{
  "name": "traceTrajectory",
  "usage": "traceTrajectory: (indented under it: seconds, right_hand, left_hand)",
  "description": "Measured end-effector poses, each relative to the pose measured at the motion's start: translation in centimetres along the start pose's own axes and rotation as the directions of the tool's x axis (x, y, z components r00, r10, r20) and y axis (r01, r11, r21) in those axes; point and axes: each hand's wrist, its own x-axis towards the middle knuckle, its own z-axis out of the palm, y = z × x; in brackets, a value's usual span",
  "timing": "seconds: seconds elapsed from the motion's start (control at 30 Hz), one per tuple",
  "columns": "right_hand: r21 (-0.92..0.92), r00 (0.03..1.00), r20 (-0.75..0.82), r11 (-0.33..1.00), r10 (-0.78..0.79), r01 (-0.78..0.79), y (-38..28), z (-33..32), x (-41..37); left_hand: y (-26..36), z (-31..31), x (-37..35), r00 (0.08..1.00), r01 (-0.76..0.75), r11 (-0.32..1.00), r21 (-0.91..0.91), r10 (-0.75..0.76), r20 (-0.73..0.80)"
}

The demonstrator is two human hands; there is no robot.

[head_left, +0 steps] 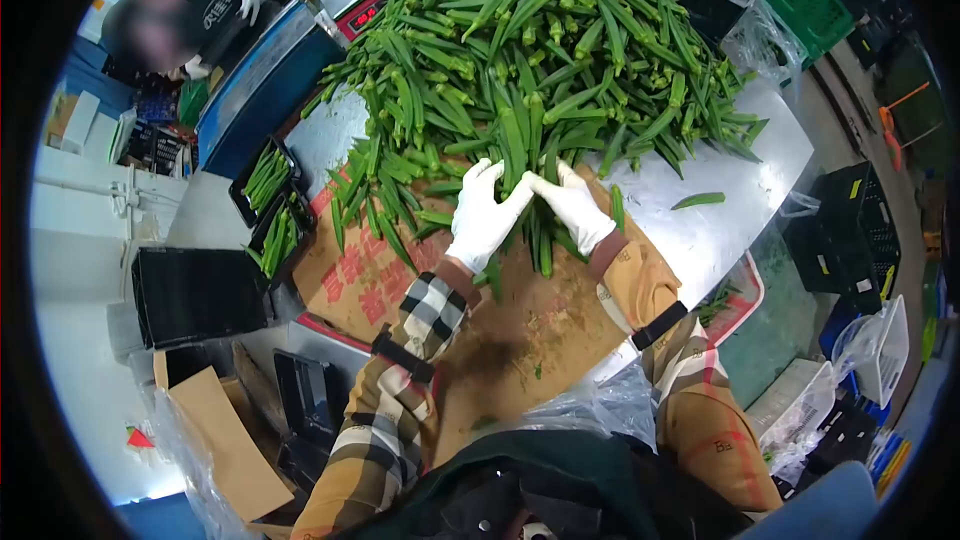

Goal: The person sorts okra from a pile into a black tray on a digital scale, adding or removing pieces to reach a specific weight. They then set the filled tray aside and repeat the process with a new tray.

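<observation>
Steel table [700,240] under a flattened cardboard sheet [520,330], a big okra heap [540,50], one stray pod [698,201].

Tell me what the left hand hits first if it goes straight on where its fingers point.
The okra pile: the left hand has its fingers pointing away into the heap's near edge, practically touching pods already. Depth is unclear, but nothing else seems to lie between.
</observation>
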Motion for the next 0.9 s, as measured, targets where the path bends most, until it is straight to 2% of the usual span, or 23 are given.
traceTrajectory:
  seconds: [0.03, 0.1, 0.13, 0.17, 0.2, 0.23, 0.27, 0.3, 0.33, 0.4, 0.47, 0.5, 0.53, 0.6, 0.7, 0.73, 0.8, 0.87, 0.9]
  right_hand:
    - [-0.002, 0.999, 0.019, 0.999, 0.033, -0.033, 1.0, 0.7, -1.2]
    - [0.036, 0.984, 0.161, 0.996, 0.08, -0.087, 2.0, 1.2, -4.4]
    - [0.053, 0.972, 0.207, 0.991, 0.109, -0.123, 2.1, 1.4, -6.3]
    - [-0.016, 0.96, 0.273, 0.998, 0.07, -0.068, 2.6, 1.0, -7.9]
    - [-0.245, 0.977, 0.213, 0.969, 0.018, 0.036, 6.2, 0.1, -8.2]
    - [-0.316, 0.962, 0.268, 0.948, 0.049, 0.04, 4.8, -0.4, -10.0]
    - [-0.385, 0.944, 0.32, 0.922, 0.082, 0.05, 3.2, -0.9, -11.8]
    - [-0.519, 0.972, 0.226, 0.837, -0.058, 0.171, 4.0, -1.5, -13.1]
    - [-0.465, 0.974, 0.213, 0.87, -0.072, 0.166, 3.7, -2.2, -13.9]
    - [-0.543, 0.995, -0.036, 0.838, -0.091, 0.057, 5.0, -4.1, -14.9]
    - [-0.765, 0.938, -0.078, 0.624, -0.338, 0.161, 6.3, -5.9, -15.1]
    - [-0.961, 0.913, -0.048, 0.269, -0.405, 0.069, 4.9, -4.8, -15.7]
    - [-0.975, 0.88, -0.019, 0.202, -0.475, 0.088, 4.6, -4.0, -15.7]
    - [-0.94, 0.805, 0.167, 0.154, -0.57, 0.304, 3.6, -1.8, -14.9]
    - [-0.835, 0.771, 0.421, 0.126, -0.478, 0.535, 3.5, 3.1, -14.8]
    - [-0.814, 0.781, 0.491, 0.117, -0.386, 0.569, 4.8, 4.1, -15.0]
    - [-0.771, 0.762, 0.63, -0.003, -0.152, 0.637, 7.5, 4.1, -15.9]
    - [-0.748, 0.741, 0.658, -0.008, -0.132, 0.663, 7.7, 2.2, -16.3]
    - [-0.777, 0.766, 0.623, -0.008, -0.16, 0.63, 7.8, 1.1, -16.1]
  left_hand:
    - [0.1, -0.7, -1.7, 1.0, -0.022, 0.999, -0.04, 0.022, -0.007]
    - [0.7, -1.8, -5.6, 0.998, -0.036, 0.991, -0.13, 0.03, -0.047]
    - [0.9, -2.8, -7.6, 0.998, -0.057, 0.991, -0.123, 0.055, -0.019]
    - [1.3, -3.6, -9.8, 0.998, -0.029, 0.996, -0.087, 0.034, 0.052]
    - [2.5, -5.0, -11.7, 0.992, -0.003, 0.999, -0.05, 0.009, 0.123]
    - [3.2, -6.1, -13.6, 0.972, -0.029, 0.997, 0.076, 0.01, 0.236]
    - [3.8, -6.4, -16.0, 0.96, -0.015, 0.981, 0.193, -0.039, 0.277]
    - [3.7, -6.5, -18.1, 0.952, -0.083, 0.956, 0.283, -0.007, 0.305]
    - [3.4, -6.6, -20.1, 0.942, -0.152, 0.918, 0.366, 0.022, 0.336]
    - [3.5, -6.6, -23.6, 0.933, -0.13, 0.918, 0.375, -0.015, 0.359]
    - [3.9, -7.1, -25.8, 0.923, -0.116, 0.913, 0.391, -0.046, 0.383]
    - [4.1, -7.3, -26.6, 0.905, -0.087, 0.926, 0.368, -0.081, 0.417]
    - [4.2, -7.4, -27.4, 0.909, -0.072, 0.932, 0.354, -0.085, 0.408]
    - [4.2, -7.5, -28.8, 0.915, -0.047, 0.944, 0.327, -0.091, 0.394]
    - [4.7, -7.7, -30.2, 0.916, -0.011, 0.95, 0.313, -0.115, 0.383]
    - [4.9, -7.7, -30.6, 0.916, -0.003, 0.951, 0.309, -0.121, 0.382]
    - [4.1, -8.1, -31.4, 0.944, 0.01, 0.986, 0.169, -0.065, 0.323]
    - [3.6, -8.9, -32.3, 0.965, 0.064, 0.996, 0.069, -0.08, 0.248]
    - [3.2, -9.2, -33.2, 0.963, 0.166, 0.986, -0.018, -0.158, 0.219]
